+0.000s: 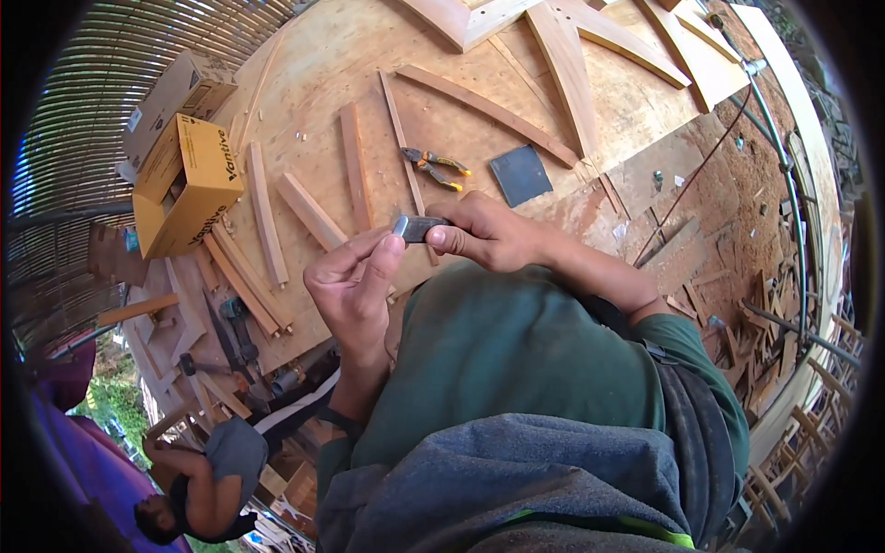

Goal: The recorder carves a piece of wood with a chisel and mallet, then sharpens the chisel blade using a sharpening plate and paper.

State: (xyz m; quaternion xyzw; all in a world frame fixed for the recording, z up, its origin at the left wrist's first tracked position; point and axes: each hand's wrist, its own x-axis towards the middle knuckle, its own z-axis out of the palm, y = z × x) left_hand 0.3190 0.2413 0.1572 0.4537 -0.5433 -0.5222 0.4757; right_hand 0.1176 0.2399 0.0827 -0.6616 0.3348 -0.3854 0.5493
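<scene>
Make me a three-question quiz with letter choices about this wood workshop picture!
1. Where do the pliers lie?
A. on the plywood table
B. inside the box
C. in a hand

2. What colour is the open cardboard box?
A. blue
B. yellow
C. white

3. How is the small grey piece held?
A. lying alone on the table
B. by the left hand alone
C. between both hands, with the right hand

Answers: 1 A, they rest on the board beside the dark square sheet; 2 B, its sides are yellow; 3 C, fingers of both hands meet on it.
</scene>
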